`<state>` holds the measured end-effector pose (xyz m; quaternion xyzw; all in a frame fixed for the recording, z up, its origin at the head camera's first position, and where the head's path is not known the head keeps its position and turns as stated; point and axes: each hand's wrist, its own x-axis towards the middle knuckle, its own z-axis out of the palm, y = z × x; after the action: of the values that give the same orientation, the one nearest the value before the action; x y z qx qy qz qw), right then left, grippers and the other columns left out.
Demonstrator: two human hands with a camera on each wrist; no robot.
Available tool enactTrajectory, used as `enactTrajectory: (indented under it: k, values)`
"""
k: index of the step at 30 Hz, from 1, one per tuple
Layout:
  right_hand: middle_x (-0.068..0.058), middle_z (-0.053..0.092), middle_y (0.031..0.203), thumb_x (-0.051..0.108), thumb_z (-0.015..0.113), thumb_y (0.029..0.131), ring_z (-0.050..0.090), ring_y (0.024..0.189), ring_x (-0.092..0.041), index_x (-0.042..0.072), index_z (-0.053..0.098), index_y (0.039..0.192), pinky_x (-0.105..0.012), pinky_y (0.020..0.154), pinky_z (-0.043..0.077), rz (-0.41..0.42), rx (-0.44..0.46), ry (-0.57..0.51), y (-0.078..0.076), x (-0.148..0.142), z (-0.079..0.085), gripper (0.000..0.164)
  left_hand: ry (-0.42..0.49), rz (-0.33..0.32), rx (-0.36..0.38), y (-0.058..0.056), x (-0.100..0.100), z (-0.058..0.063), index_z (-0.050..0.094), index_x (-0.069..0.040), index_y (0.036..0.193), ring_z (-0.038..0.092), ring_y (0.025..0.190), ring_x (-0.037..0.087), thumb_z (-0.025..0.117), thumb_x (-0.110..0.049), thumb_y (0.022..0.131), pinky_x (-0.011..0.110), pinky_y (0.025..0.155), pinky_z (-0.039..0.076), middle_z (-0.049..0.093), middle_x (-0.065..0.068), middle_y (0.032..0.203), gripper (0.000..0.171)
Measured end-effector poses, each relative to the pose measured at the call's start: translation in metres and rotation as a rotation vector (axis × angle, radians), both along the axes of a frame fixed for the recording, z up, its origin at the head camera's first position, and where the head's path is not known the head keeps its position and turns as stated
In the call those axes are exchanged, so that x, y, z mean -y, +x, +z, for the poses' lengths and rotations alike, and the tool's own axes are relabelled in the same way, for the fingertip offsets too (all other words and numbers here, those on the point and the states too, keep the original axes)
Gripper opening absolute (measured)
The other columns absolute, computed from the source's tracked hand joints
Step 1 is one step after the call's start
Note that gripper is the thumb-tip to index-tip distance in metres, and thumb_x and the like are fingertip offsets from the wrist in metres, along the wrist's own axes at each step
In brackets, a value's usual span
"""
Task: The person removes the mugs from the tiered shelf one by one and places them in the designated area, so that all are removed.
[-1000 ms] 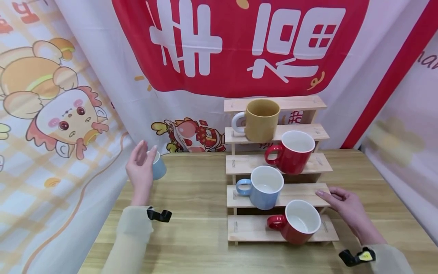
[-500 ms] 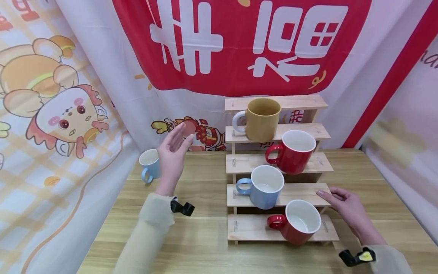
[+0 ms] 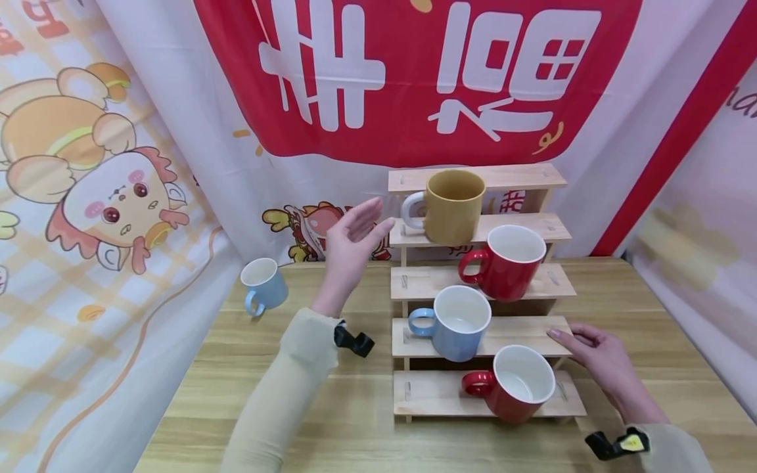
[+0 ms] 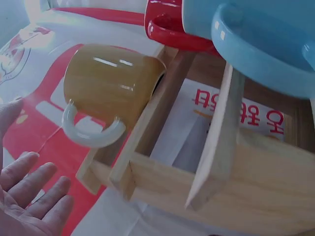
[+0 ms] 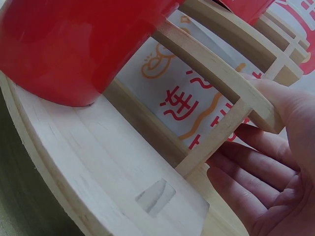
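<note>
My left hand (image 3: 351, 246) is raised at the left side of the stepped wooden shelf (image 3: 414, 279), fingers extended and holding nothing. Closest to it is the mustard mug (image 3: 452, 210), whose white handle points toward the hand; a gap separates them in the left wrist view. My right hand (image 3: 603, 364) grips the right end of a lower step, thumb on top and fingers under it, as the right wrist view shows. On the steps below the mustard mug stand a red mug (image 3: 511, 266), a light blue mug (image 3: 458, 328) and another red mug (image 3: 517, 387) on the lowest step.
A second light blue mug (image 3: 266, 286) stands upright on the wooden table (image 3: 219, 394) at the far left, by the printed cloth (image 3: 177, 309). A red and white cloth (image 3: 402, 141) hangs right behind the shelf.
My left hand has moved right, from beside the light blue mug on the table to near the mustard mug. The right hand keeps its grip on the shelf.
</note>
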<state>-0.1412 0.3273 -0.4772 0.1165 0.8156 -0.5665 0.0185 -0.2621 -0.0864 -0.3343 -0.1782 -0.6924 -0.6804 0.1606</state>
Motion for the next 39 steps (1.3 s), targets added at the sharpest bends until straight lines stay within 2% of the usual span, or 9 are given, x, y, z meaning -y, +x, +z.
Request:
enactTrajectory:
  k: [7, 12, 15, 20, 27, 33, 39]
  values:
    - [0.016, 0.07, 0.099, 0.043, 0.073, 0.095, 0.061, 0.093, 0.004, 0.006, 0.067, 0.118, -0.017, 0.077, 0.056, 0.005, -0.015, -0.021, -0.001, 0.001, 0.003, 0.044, -0.044, -0.093, 0.049, -0.013, -0.028, 0.012, 0.068, -0.016, 0.132, 0.065, 0.115, 0.013, 0.081, -0.034, 0.09, 0.029, 0.097, 0.054, 0.069, -0.002, 0.127, 0.048]
    - [0.016, 0.07, 0.1, 0.044, 0.073, 0.095, 0.061, 0.093, 0.003, 0.004, 0.065, 0.12, -0.017, 0.077, 0.056, 0.008, -0.007, -0.011, -0.001, 0.001, 0.003, 0.048, -0.045, -0.091, 0.099, -0.021, -0.039, 0.018, 0.07, -0.02, 0.129, 0.067, 0.11, 0.013, 0.08, -0.037, 0.09, 0.03, 0.091, 0.058, 0.071, -0.005, 0.12, 0.045]
    - [0.015, 0.069, 0.101, 0.044, 0.073, 0.095, 0.061, 0.093, 0.004, 0.002, 0.063, 0.123, -0.017, 0.077, 0.056, 0.008, -0.007, -0.008, -0.001, 0.0, 0.003, 0.051, -0.051, -0.08, 0.114, -0.026, -0.043, 0.02, 0.073, -0.021, 0.125, 0.07, 0.106, 0.017, 0.078, -0.038, 0.091, 0.033, 0.085, 0.06, 0.073, -0.004, 0.114, 0.039]
    - [0.014, 0.064, 0.104, 0.045, 0.072, 0.095, 0.059, 0.093, 0.005, -0.002, 0.059, 0.127, -0.016, 0.078, 0.056, 0.006, -0.009, 0.004, -0.003, -0.001, 0.002, 0.058, -0.041, -0.079, 0.148, -0.034, -0.046, 0.019, 0.076, -0.019, 0.12, 0.07, 0.106, 0.026, 0.075, -0.037, 0.094, 0.035, 0.077, 0.063, 0.075, 0.005, 0.113, 0.031]
    - [0.016, 0.069, 0.101, 0.041, 0.073, 0.096, 0.061, 0.094, 0.003, 0.004, 0.066, 0.121, -0.017, 0.078, 0.056, 0.011, -0.021, -0.033, 0.0, 0.0, 0.0, 0.046, -0.032, -0.111, 0.223, -0.036, -0.045, 0.015, 0.076, -0.024, 0.118, 0.07, 0.107, 0.027, 0.075, -0.041, 0.091, 0.036, 0.077, 0.063, 0.074, 0.005, 0.113, 0.032]
    - [0.015, 0.064, 0.104, 0.042, 0.072, 0.096, 0.06, 0.094, 0.005, -0.001, 0.061, 0.124, -0.018, 0.079, 0.056, 0.02, -0.016, -0.024, 0.0, 0.0, 0.0, 0.052, -0.003, -0.135, 0.225, -0.038, -0.042, 0.014, 0.077, -0.021, 0.117, 0.071, 0.105, 0.026, 0.077, -0.038, 0.09, 0.038, 0.078, 0.063, 0.075, 0.005, 0.111, 0.032]
    - [0.013, 0.064, 0.104, 0.043, 0.072, 0.096, 0.06, 0.093, 0.005, -0.002, 0.059, 0.125, -0.018, 0.079, 0.057, 0.017, -0.004, -0.007, 0.0, 0.0, 0.0, 0.056, -0.018, -0.201, 0.241, -0.043, -0.039, 0.016, 0.077, -0.019, 0.118, 0.07, 0.106, 0.028, 0.077, -0.038, 0.09, 0.038, 0.079, 0.062, 0.073, 0.011, 0.114, 0.033]
